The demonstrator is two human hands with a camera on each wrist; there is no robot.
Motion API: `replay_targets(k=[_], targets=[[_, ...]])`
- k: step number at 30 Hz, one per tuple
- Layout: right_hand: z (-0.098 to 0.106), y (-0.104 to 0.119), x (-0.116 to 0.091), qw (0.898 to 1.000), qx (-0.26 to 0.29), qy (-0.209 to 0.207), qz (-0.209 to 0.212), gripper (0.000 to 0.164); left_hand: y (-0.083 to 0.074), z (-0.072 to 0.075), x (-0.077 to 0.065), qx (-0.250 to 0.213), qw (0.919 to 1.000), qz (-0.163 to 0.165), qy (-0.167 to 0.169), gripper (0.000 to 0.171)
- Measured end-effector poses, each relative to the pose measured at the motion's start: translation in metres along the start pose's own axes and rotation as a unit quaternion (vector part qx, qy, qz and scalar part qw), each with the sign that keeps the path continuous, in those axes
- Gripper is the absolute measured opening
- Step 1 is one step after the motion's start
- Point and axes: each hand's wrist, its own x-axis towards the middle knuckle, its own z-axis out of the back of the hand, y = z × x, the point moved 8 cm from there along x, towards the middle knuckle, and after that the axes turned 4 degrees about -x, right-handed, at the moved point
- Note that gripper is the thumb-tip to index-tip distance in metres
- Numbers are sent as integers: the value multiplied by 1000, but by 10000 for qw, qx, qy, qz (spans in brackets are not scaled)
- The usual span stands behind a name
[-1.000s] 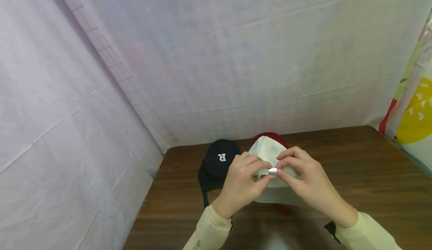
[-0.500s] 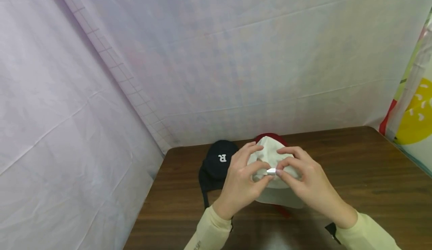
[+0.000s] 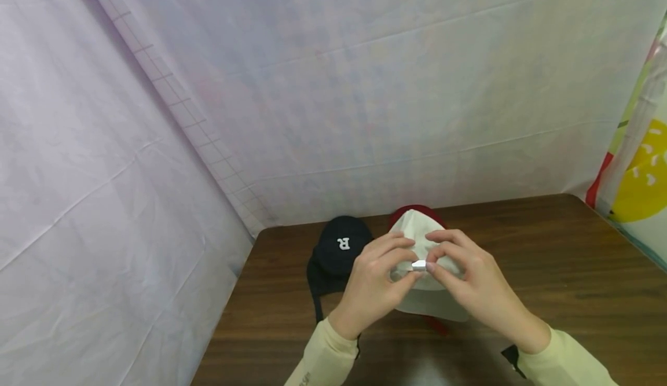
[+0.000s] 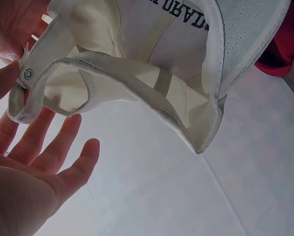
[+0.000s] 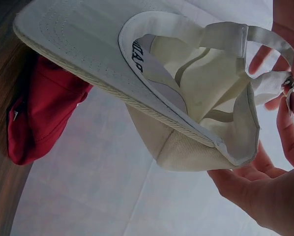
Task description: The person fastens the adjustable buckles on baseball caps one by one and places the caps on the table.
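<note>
A white cap [image 3: 414, 230] is held up over the table, its brim toward the person. Its back strap carries a small silver buckle [image 3: 419, 265], which sits between the two hands. My left hand [image 3: 377, 273] pinches the strap on the buckle's left side between thumb and index finger. On the other side, my right hand [image 3: 469, 273] pinches at the buckle's right end. The left wrist view shows the cap's inside [image 4: 107, 64] and a round metal eyelet [image 4: 29, 73] in the strap. Fingers partly hide the buckle in the right wrist view.
A black cap [image 3: 333, 258] with a white letter R lies left of the hands, its dark strap trailing forward. Behind the white cap is a red cap [image 5: 51, 113], mostly hidden from above. The brown wooden table [image 3: 547, 247] meets hanging cloth at its back edge.
The buckle has shifted slightly left. My left hand's outer fingers spread up over the cap, then came back down toward the index finger. The right hand stays nearly in place.
</note>
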Motion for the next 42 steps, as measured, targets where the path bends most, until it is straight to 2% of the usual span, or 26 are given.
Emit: replay_targets(k=[5, 21, 27, 38, 42], targets=[[-2, -1, 0, 10000, 74, 58, -32, 11, 0, 0, 0, 5, 10000, -34, -13, 19], [-3, -3, -1, 9996, 82, 214, -175, 6, 2, -1, -3, -63, 10000, 0, 3, 18], [0, -5, 0, 9998, 48, 123, -170, 19, 4, 2, -2, -58, 10000, 44, -67, 18], [4, -2, 3, 9999, 70, 40, -145, 14, 5, 4, -2, -59, 10000, 39, -66, 18], [4, -2, 2, 9999, 37, 6, -155, 16, 5, 4, -2, -32, 10000, 37, -46, 18]])
